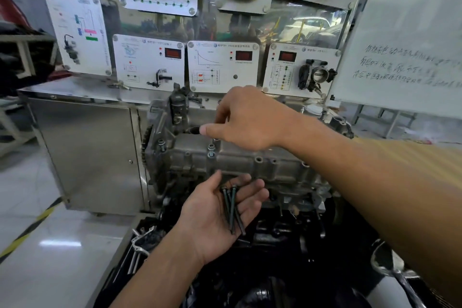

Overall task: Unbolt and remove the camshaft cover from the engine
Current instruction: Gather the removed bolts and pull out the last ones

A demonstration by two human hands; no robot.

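Observation:
The grey cast camshaft cover (240, 161) sits on top of the engine at the centre of the head view. Two bolts stand raised out of its near edge, one (211, 151) at the middle and one (161, 145) at the left. My left hand (220, 210) is held palm up just in front of the cover, with three long dark bolts (232, 210) lying across its fingers. My right hand (247, 120) reaches over the top of the cover, thumb out to the left, fingertips pinched down at the far side; what they touch is hidden.
A steel cabinet (92, 152) stands left of the engine. Training panels (222, 66) hang behind it and a whiteboard (405, 40) stands at the right. Dark engine parts and tools (142, 242) lie below. The floor at the left carries yellow-black tape (30, 230).

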